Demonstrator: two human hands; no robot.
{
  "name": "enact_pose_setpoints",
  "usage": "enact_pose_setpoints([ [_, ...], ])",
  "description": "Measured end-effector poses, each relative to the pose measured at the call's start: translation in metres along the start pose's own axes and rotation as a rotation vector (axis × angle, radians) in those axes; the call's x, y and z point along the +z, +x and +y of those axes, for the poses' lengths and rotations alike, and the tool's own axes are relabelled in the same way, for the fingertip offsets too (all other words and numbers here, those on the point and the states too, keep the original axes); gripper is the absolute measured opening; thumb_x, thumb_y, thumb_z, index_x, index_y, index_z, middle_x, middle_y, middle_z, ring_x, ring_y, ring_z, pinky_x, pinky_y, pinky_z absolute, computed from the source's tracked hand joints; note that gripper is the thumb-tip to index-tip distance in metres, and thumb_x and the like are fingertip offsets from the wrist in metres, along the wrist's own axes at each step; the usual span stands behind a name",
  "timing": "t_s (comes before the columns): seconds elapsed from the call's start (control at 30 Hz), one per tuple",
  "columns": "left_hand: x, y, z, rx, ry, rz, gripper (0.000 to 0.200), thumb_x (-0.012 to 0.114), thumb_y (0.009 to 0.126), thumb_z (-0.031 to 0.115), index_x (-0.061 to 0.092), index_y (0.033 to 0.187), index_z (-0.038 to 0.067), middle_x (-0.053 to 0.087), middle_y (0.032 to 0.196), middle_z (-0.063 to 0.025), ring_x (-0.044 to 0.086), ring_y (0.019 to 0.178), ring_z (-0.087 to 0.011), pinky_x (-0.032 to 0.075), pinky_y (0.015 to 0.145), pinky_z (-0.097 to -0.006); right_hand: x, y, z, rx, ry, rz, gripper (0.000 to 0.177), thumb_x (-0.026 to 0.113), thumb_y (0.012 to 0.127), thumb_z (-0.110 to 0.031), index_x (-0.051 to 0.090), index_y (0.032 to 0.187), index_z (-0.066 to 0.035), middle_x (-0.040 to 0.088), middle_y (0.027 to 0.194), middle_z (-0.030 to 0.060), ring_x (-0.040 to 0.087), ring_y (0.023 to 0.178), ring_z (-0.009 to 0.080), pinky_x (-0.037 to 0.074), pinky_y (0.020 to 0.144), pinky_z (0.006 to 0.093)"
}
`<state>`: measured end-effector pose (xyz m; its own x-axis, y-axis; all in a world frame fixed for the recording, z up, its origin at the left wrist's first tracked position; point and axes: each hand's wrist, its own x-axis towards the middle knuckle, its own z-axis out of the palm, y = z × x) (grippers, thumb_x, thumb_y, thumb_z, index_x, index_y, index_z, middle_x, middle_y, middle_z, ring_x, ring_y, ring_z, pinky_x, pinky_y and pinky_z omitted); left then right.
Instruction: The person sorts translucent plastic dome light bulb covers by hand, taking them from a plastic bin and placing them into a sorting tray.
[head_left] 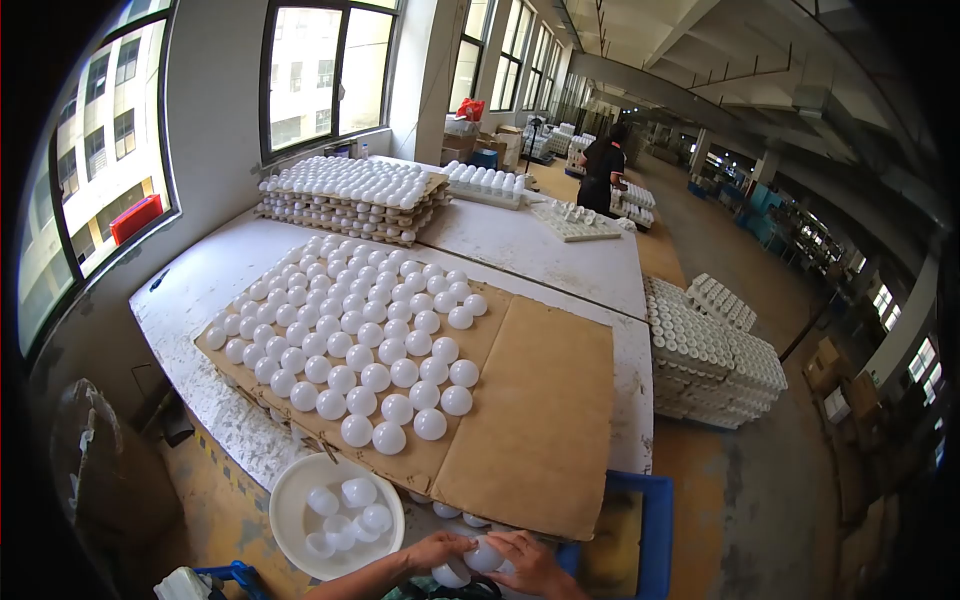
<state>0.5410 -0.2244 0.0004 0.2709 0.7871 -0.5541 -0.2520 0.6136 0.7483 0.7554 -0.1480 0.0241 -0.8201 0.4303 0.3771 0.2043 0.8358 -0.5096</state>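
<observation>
At the bottom edge, my left hand is closed on a white plastic bulb cover. My right hand has its fingers curled round another bulb cover, which the left fingertips also touch. Just beyond them is the near edge of a brown cardboard sheet, with rows of similar white covers across its left part. A white round tub to the left of my hands holds several more loose covers. Some fingers are partly hidden behind the covers.
A blue crate stands right of the cardboard. Stacked layers of covers sit at the table's back left. White trays are piled off the table's right side. Another person stands farther back by the tables.
</observation>
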Motion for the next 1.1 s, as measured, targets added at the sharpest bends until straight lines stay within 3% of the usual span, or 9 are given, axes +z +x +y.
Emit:
enact_pose_setpoints([
  [0.2,-0.011,0.001,-0.011,0.122,-0.166,-0.120,0.036,0.046,0.098,0.027,0.053,0.115,-0.003,0.060,0.119,-0.0194,0.065,0.095,-0.0271,0.050,0.088,-0.0363,-0.055,-0.086,0.076,0.671,-0.325,0.526,0.066,0.083,0.060,-0.020,0.055,0.118,-0.004,0.058,0.112,0.0179,0.055,0.105,0.0351,0.047,0.088,0.0419],
  [0.3,-0.009,-0.001,-0.011,0.096,-0.173,-0.092,0.034,0.048,0.098,0.026,0.054,0.113,-0.004,0.061,0.118,-0.0172,0.065,0.095,-0.0257,0.050,0.086,-0.0355,-0.035,-0.152,0.141,0.932,-0.460,0.385,0.067,0.082,0.060,-0.023,0.055,0.118,-0.003,0.057,0.113,0.0200,0.053,0.109,0.0365,0.043,0.092,0.0450],
  [0.37,-0.001,-0.006,-0.003,0.070,-0.079,-0.041,0.029,0.046,0.098,0.022,0.055,0.109,-0.003,0.062,0.119,-0.0164,0.065,0.096,-0.0262,0.050,0.088,-0.0360,-0.009,-0.192,0.175,1.050,-0.506,-0.121,0.067,0.081,0.060,-0.028,0.056,0.117,-0.003,0.057,0.116,0.0211,0.052,0.111,0.0370,0.043,0.091,0.0457],
  [0.4,-0.001,-0.005,-0.005,0.076,-0.085,-0.044,0.029,0.046,0.098,0.022,0.055,0.109,-0.003,0.062,0.119,-0.0164,0.065,0.096,-0.0262,0.050,0.088,-0.0360,-0.009,-0.197,0.182,1.074,-0.506,-0.150,0.069,0.081,0.060,-0.031,0.055,0.118,-0.003,0.056,0.118,0.0220,0.052,0.112,0.0381,0.044,0.092,0.0460],
  [0.63,-0.019,-0.011,-0.017,0.087,-0.292,0.078,0.023,0.050,0.094,0.017,0.056,0.103,-0.004,0.063,0.113,-0.0202,0.064,0.098,-0.0286,0.049,0.089,-0.0381,-0.068,-0.074,0.136,0.815,-0.135,0.750,0.057,0.079,0.066,-0.019,0.055,0.115,-0.001,0.062,0.104,0.0154,0.063,0.089,0.0261,0.051,0.078,0.0377],
  [0.77,-0.025,-0.009,-0.031,0.143,-0.474,0.108,0.027,0.048,0.096,0.023,0.057,0.093,-0.002,0.060,0.113,-0.0237,0.063,0.096,-0.0294,0.049,0.089,-0.0404,-0.042,0.050,0.070,0.541,0.056,0.326,0.058,0.079,0.068,-0.012,0.055,0.120,-0.004,0.059,0.108,0.0132,0.063,0.087,0.0210,0.054,0.072,0.0319],
  [0.83,-0.032,-0.009,-0.042,0.179,-0.579,0.094,0.029,0.047,0.097,0.027,0.057,0.092,0.000,0.060,0.114,-0.0241,0.063,0.096,-0.0291,0.049,0.089,-0.0405,-0.005,0.096,0.055,0.236,-0.027,0.186,0.061,0.080,0.066,-0.014,0.055,0.121,-0.005,0.058,0.111,0.0142,0.063,0.090,0.0277,0.053,0.076,0.0354],
  [1.0,-0.051,-0.028,-0.060,0.225,-0.797,0.163,0.030,0.045,0.097,0.029,0.058,0.095,0.002,0.061,0.115,-0.0210,0.063,0.097,-0.0299,0.051,0.086,-0.0399,0.063,0.155,0.036,0.123,-0.077,-0.104,0.059,0.078,0.070,-0.019,0.054,0.122,-0.004,0.053,0.120,0.0157,0.055,0.107,0.0343,0.048,0.089,0.0408],
  [1.1,-0.058,-0.031,-0.066,0.225,-0.919,0.306,0.041,0.036,0.098,0.032,0.058,0.089,0.000,0.059,0.116,-0.0264,0.062,0.101,-0.0361,0.051,0.088,-0.0451,0.088,0.170,0.033,0.037,-0.142,0.028,0.057,0.075,0.073,-0.020,0.054,0.123,-0.004,0.051,0.124,0.0150,0.055,0.108,0.0331,0.048,0.089,0.0406],
])
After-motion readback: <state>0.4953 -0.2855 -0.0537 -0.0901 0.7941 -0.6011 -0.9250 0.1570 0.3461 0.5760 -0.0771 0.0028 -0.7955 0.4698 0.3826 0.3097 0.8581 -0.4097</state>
